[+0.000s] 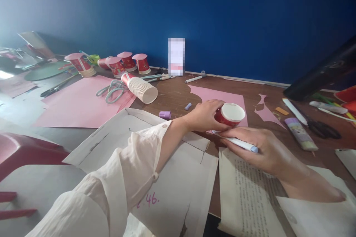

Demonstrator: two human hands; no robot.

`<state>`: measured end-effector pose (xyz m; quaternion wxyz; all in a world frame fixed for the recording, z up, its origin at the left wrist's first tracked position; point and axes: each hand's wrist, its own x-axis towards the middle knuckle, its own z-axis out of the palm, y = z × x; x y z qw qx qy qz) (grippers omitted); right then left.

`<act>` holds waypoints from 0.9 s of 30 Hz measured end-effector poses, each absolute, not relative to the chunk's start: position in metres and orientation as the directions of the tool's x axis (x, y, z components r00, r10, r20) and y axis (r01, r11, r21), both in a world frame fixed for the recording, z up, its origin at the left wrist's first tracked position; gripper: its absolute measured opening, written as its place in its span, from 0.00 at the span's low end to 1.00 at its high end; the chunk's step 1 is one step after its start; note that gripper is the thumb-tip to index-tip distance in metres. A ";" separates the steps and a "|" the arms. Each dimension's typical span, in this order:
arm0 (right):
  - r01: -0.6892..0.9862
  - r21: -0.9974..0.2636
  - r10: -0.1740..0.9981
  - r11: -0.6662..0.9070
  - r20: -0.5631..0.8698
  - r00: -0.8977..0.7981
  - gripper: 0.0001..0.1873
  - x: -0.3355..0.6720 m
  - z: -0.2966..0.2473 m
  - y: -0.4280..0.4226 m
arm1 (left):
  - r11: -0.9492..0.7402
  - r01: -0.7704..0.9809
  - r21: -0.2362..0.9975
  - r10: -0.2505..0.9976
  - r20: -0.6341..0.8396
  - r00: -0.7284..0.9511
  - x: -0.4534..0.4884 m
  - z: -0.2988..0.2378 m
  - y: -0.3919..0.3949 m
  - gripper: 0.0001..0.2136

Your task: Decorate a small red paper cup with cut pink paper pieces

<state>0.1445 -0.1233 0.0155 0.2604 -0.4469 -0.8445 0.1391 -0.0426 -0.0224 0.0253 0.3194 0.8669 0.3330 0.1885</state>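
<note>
My left hand (204,114) is closed around the side of a red paper cup (232,114), which stands bottom up on pink paper (219,96). In my right hand (258,146) is a white marker (240,143) with a light blue end, slanting toward the cup's lower edge. The marker's tip is hard to make out beside the cup. A small blue cap (188,106) and a purple cap (165,114) lie left of the cup. Curved cutouts mark the pink paper's left edge.
Nested paper cups (143,89) lie on a larger pink sheet (91,100). Several red cups with pink tops (141,63) stand along the wall. Scissors (324,129), a glue tube (300,133) and pink scraps (268,115) are at right. Printed pages (244,192) and cardboard (178,181) lie nearest me.
</note>
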 end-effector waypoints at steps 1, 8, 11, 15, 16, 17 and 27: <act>0.689 -0.468 0.833 0.553 0.303 -0.463 0.09 0.145 0.016 -0.123 | -0.571 0.464 0.677 0.702 0.110 0.704 -0.043 0.026 -0.023 0.27; 0.716 -0.494 0.869 0.493 0.241 -0.432 0.11 0.151 0.013 -0.123 | -0.566 0.491 0.662 0.709 0.088 0.699 -0.042 0.025 -0.022 0.25; 0.719 -0.517 0.884 0.464 0.219 -0.413 0.10 0.153 0.014 -0.124 | -0.588 0.474 0.656 0.697 0.112 0.708 -0.042 0.022 -0.020 0.26; 0.716 -0.559 0.905 0.418 0.188 -0.382 0.11 0.156 0.016 -0.125 | -0.601 0.455 0.657 0.680 0.121 0.723 -0.042 0.019 -0.017 0.26; 0.715 -0.568 0.910 0.407 0.178 -0.375 0.11 0.157 0.016 -0.124 | -0.604 0.450 0.658 0.678 0.127 0.724 -0.042 0.018 -0.016 0.26; 0.717 -0.576 0.915 0.393 0.166 -0.368 0.11 0.158 0.016 -0.124 | -0.605 0.447 0.659 0.679 0.133 0.722 -0.042 0.018 -0.016 0.26; 0.706 -0.661 0.957 0.254 0.068 -0.282 0.12 0.161 0.023 -0.125 | -0.578 0.486 0.656 0.705 0.101 0.702 -0.043 0.022 -0.019 0.30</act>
